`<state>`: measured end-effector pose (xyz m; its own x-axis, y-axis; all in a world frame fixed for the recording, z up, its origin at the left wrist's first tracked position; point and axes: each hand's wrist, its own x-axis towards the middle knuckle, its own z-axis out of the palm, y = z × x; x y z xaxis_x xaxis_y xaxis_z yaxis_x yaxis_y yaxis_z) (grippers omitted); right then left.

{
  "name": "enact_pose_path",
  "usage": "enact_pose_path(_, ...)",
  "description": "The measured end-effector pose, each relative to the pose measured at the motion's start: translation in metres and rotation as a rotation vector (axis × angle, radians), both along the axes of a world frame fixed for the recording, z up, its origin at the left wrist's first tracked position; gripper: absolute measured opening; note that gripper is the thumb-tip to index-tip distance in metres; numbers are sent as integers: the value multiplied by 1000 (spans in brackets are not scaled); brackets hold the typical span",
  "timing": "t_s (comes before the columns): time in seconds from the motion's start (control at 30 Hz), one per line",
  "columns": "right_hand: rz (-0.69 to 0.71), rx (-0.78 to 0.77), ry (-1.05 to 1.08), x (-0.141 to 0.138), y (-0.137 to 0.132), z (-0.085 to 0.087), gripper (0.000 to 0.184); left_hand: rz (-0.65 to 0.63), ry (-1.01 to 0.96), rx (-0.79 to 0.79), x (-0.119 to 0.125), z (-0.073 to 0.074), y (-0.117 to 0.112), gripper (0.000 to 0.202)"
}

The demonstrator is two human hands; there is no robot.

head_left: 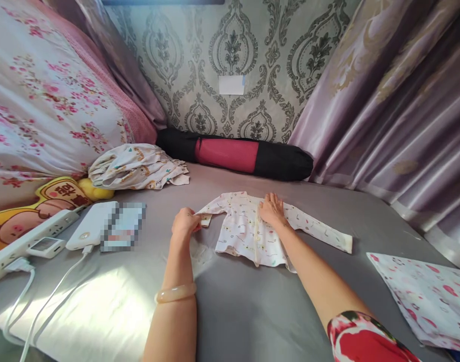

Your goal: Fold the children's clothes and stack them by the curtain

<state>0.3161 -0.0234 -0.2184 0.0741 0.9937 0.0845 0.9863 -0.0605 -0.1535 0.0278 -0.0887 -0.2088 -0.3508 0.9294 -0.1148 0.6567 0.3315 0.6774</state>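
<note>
A small white printed baby shirt (248, 229) lies spread on the grey bed sheet (252, 306), its right sleeve stretched out toward the right. My left hand (184, 222) is closed in a pinch on the cuff of the shirt's left sleeve. My right hand (272, 208) lies flat with fingers spread on the shirt's upper middle, near the collar. A pale bangle (176, 293) sits on my left forearm.
A heap of printed baby clothes (137, 167) sits at the back left by a floral pillow (44, 95). A power bank (92, 224), power strip (29, 239) and cables lie at the left. A black-and-red roll bag (233, 153) lines the wall. Printed cloth (426, 296) lies at the right, with curtains behind.
</note>
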Motion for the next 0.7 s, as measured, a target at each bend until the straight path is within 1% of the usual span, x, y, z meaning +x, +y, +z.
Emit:
enact_pose_path(0.07,147,91,1,-18,0,6,50,8,-85,-92,3,1,1,22)
enact_pose_path(0.1,229,108,20,-29,1,8,48,23,-129,-117,4,3,1,26)
enact_pose_path(0.2,410,53,114,-60,7,11,45,91,-236,-71,9,11,0,37)
enact_pose_path(0.27,458,2,171,-78,12,9,42,110,-267,15,12,17,-1,38)
enact_pose_path(0.33,447,-27,203,-89,15,6,40,103,-217,107,14,21,-1,33)
enact_pose_path(0.43,407,-33,203,-97,15,-1,39,84,-101,215,17,22,1,26)
enact_pose_path(0.53,378,-31,178,-98,10,-9,45,74,-140,358,23,22,5,26)
enact_pose_path(0.63,351,-65,188,-100,5,-12,55,58,-180,528,27,18,11,27)
enact_pose_path(0.7,344,-79,186,-102,1,-12,58,79,-125,547,26,14,14,29)
